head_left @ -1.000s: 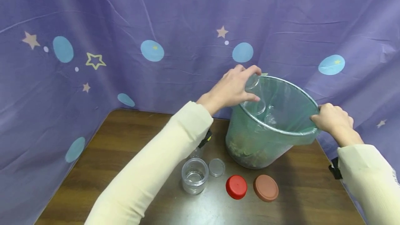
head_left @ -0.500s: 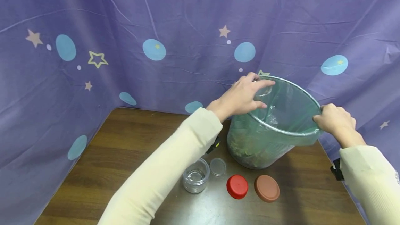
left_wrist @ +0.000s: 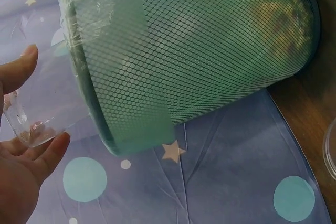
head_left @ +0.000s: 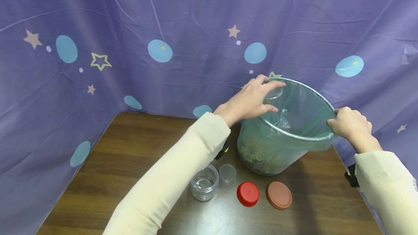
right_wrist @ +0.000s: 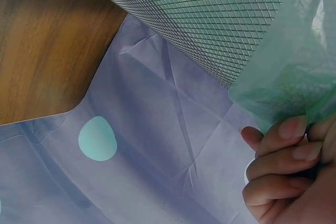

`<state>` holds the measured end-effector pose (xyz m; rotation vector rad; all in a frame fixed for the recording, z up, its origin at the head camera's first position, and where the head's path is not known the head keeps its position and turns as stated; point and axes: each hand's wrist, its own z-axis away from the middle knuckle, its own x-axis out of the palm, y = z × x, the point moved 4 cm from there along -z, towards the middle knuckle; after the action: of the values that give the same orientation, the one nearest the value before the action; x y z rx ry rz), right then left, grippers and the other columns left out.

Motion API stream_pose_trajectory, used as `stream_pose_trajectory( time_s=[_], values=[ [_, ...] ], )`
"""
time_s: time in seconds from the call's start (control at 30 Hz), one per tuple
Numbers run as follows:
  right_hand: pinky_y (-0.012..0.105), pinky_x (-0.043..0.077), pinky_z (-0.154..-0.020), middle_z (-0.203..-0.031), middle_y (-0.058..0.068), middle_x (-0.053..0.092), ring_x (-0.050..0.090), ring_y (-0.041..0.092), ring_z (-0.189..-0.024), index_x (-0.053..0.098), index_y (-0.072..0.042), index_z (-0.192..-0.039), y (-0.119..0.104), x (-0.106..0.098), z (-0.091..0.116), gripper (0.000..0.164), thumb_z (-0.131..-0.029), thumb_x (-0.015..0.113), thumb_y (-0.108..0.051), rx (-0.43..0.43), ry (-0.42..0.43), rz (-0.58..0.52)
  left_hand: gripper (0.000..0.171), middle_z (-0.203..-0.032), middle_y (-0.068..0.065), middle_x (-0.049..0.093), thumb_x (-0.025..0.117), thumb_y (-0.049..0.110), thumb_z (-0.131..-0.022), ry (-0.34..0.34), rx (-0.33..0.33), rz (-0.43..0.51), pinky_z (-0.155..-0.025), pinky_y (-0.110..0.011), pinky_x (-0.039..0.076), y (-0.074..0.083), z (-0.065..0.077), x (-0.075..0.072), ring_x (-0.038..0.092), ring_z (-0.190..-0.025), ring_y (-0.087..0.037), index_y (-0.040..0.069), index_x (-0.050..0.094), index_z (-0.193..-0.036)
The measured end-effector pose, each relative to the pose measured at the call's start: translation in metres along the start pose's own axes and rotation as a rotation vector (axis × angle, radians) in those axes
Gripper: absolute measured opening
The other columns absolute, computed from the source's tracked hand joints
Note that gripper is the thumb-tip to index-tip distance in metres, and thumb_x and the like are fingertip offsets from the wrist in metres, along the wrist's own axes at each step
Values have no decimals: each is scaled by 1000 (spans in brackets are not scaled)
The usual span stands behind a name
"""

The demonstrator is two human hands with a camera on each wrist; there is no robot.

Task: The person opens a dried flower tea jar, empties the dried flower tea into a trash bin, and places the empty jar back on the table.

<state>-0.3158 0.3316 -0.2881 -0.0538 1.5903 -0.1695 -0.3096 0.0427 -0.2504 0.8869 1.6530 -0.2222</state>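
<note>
A mesh waste bin [head_left: 261, 148] leans at the back right of the table, lined with a green plastic bag [head_left: 315, 144]. At its right rim my right hand [head_left: 351, 124] grips the edge together with the bag; in the right wrist view its fingers [right_wrist: 278, 166] curl against the green plastic. My left hand [head_left: 253, 99] holds a clear plastic jar [head_left: 274, 93] over the bin's left rim, thumb and fingers spread around it. In the left wrist view the clear jar [left_wrist: 39, 132] is partly cut off by the frame edge. Leafy scraps show through the bin's lower mesh.
On the wooden table [head_left: 140, 144] stand an uncapped clear jar [head_left: 205, 189] and a small clear lid [head_left: 227, 173]. A red lid [head_left: 248, 193] and a brownish-orange lid [head_left: 279, 195] lie in front of the bin. A purple patterned curtain [head_left: 196, 21] hangs behind.
My left hand has moved right and slightly down with the clear jar, then stayed nearly still over the last half second. The right hand keeps its grip on the rim.
</note>
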Motion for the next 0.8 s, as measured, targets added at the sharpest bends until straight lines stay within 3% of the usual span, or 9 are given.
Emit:
stream_pose_trajectory(
  time_s=[0.4, 0.6, 0.8],
  values=[
    [53, 41, -56, -95, 35, 57, 55, 57, -86, 59, 0, -89, 1, 0, -1, 25, -85, 52, -24, 6, 13, -1, 72, -143, -8, 48, 77, 38, -84, 112, 0, 105, -107, -38, 43, -6, 5, -13, 49, -128, -20, 30, 44, -148],
    [53, 42, -56, -97, 37, 57, 55, 59, -87, 60, 0, -89, 0, 1, -1, 27, -85, 52, -25, 4, 11, 1, 71, -132, -8, 51, 79, 37, -83, 156, 23, 107, -97, -37, 47, -11, 16, -20, 53, -115, -18, 29, 47, -146],
    [53, 42, -56, -96, 35, 58, 55, 58, -87, 59, 0, -89, 1, 1, -1, 26, -85, 53, -25, 3, 10, 2, 69, -123, -7, 49, 80, 34, -82, 133, 69, 47, -86, -34, 49, -10, 26, -25, 54, -97, -18, 28, 49, -144]
  ],
)
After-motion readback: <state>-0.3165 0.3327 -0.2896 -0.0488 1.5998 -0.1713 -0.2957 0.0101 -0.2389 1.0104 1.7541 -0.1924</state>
